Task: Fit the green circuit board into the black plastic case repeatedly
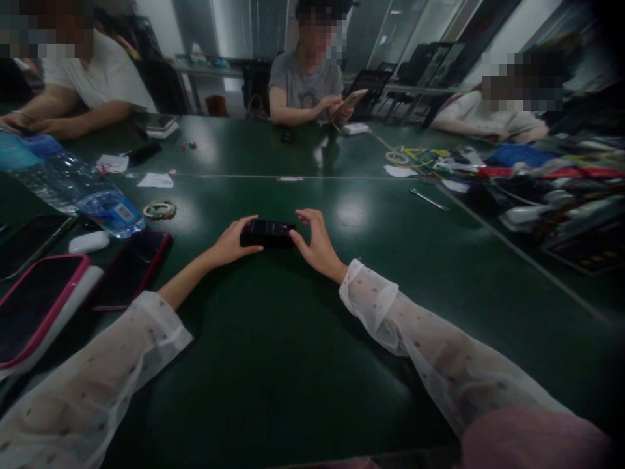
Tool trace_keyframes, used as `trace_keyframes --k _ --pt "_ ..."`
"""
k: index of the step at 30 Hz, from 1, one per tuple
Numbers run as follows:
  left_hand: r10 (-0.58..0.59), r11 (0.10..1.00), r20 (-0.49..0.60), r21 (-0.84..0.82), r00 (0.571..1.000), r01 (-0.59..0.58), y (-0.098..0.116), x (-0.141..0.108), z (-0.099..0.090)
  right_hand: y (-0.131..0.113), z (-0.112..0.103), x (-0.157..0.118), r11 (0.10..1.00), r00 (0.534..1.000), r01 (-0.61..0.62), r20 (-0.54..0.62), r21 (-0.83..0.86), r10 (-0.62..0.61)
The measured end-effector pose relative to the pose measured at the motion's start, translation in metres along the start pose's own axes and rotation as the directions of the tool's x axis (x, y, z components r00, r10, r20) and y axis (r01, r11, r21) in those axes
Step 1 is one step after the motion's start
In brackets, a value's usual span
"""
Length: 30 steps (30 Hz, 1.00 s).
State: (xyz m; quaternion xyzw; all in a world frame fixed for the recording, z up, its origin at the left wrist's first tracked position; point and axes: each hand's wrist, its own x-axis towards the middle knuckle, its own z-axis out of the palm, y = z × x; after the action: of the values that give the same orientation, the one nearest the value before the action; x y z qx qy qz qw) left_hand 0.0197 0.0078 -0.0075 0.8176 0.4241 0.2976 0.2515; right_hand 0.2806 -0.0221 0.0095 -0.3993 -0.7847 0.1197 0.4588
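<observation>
A small black box-shaped device (271,236), with a dark glossy top showing faint marks, is on the green table in front of me; its exact kind cannot be made out. My left hand (231,243) grips its left end, thumb along the near side and fingers at the far side. At the right end is my right hand (318,247), its thumb and forefinger spread apart. That thumb tip touches or nearly touches the device's corner; I cannot tell which.
Phones (134,268), a white case (89,242) and large water bottles (110,207) crowd the left. A wrench (430,199) lies to the right, before a pile of cables and parts (551,172). Across the table (273,365), several people sit, one holding a phone (352,101).
</observation>
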Motion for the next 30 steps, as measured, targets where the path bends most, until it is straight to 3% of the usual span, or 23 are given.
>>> trace_keyframes --k 6,17,30 --pt "-0.027 0.998 0.018 0.065 0.999 0.026 -0.001 0.001 0.0 -0.001 -0.001 0.0 1.0 0.999 -0.017 0.047 0.018 0.017" --pt "-0.067 0.996 0.031 0.063 0.997 0.065 -0.004 0.001 0.0 0.009 0.004 0.0 0.999 0.963 -0.033 0.27 0.031 0.023" --pt "-0.07 0.996 0.014 0.065 0.997 0.068 -0.006 0.001 0.001 0.006 0.002 0.003 0.99 0.955 -0.12 0.28 0.073 0.095"
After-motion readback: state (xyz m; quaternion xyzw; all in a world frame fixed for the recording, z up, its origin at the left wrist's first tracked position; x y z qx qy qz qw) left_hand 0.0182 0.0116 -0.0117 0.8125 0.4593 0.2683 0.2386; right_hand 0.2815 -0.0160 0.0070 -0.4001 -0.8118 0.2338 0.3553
